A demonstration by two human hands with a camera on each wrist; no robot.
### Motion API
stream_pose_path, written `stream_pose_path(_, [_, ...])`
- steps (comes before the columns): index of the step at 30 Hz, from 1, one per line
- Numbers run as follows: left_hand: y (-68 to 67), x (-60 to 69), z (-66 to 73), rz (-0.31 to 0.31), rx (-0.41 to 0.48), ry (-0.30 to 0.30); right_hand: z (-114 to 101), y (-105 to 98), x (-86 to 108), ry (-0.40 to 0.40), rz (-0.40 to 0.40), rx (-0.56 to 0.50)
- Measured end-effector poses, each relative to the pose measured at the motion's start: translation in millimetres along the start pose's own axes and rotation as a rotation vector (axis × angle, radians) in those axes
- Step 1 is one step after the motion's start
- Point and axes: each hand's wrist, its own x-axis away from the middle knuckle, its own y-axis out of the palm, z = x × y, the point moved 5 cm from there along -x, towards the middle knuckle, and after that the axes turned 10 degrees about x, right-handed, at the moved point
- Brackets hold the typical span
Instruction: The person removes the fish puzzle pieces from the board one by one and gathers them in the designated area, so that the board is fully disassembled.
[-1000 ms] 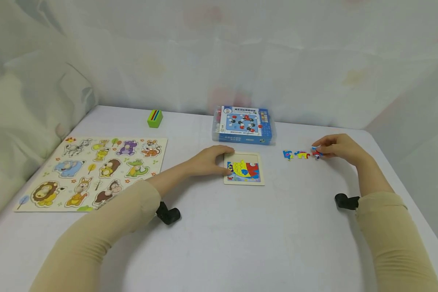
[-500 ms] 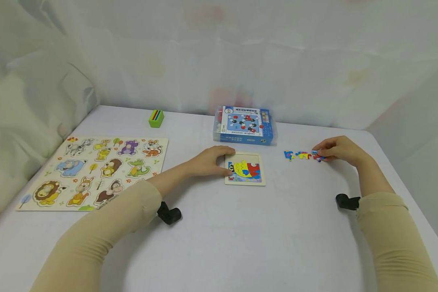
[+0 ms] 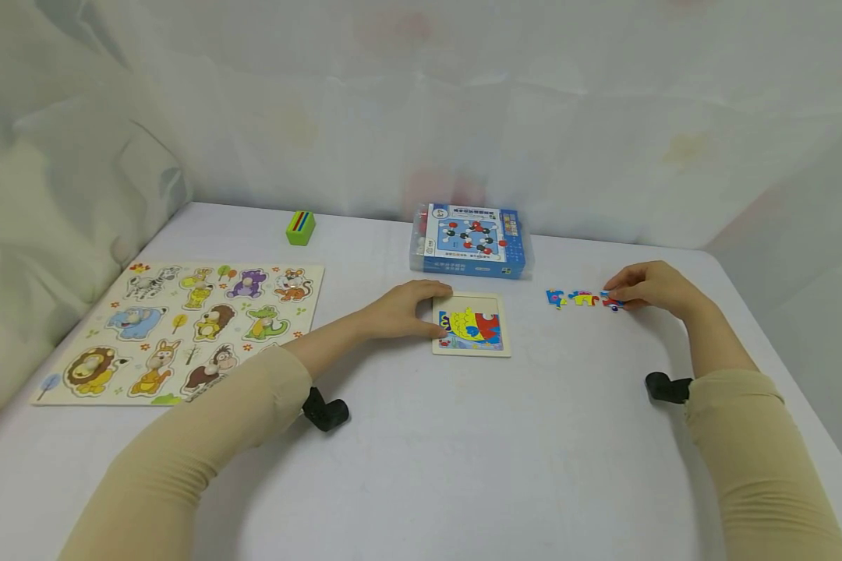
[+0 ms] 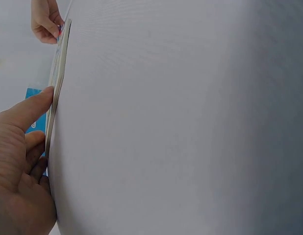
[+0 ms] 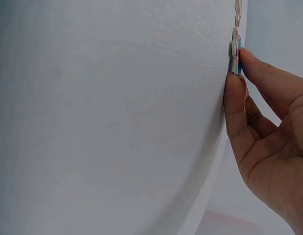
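Observation:
A small framed puzzle (image 3: 471, 352) with a yellow, red and blue picture lies mid-table. My left hand (image 3: 401, 312) grips its left side, thumb on the near part and fingers at the far corner; the left wrist view shows the thumb on the frame edge (image 4: 57, 93). To the right, two loose puzzle pieces, one blue and yellow (image 3: 555, 298), one yellow and red (image 3: 584, 298), lie in a row. At the row's right end my right hand (image 3: 654, 288) pinches a red and blue piece (image 3: 610, 301), seen edge-on between thumb and finger in the right wrist view (image 5: 236, 51).
A blue and white boxed set (image 3: 472, 241) stands behind the framed puzzle. On the left lies a large animal peg board (image 3: 175, 335), with a green striped block (image 3: 299, 228) behind it. Pale cloth (image 3: 575, 117) hangs along the table's far edge.
The piece at my right hand has come down slightly toward the near side and now lies level beside the other two. My left hand has kept its grip on the frame.

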Motion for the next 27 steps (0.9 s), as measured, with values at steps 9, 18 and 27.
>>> stream_pose_path(9, [0.4,-1.1,-2.4,-0.001,0.003,0.004,-3,0,2.0,-0.001,0.001,0.009])
stream_pose_path(18, [0.6,-0.6,-1.1,-0.006,-0.005,0.004,-8,-2,1.2,0.002,0.056,0.061])
stream_pose_path(27, [0.3,-0.4,-1.3,-0.003,-0.002,0.007,-50,-8,2.1,-0.075,0.208,0.036])
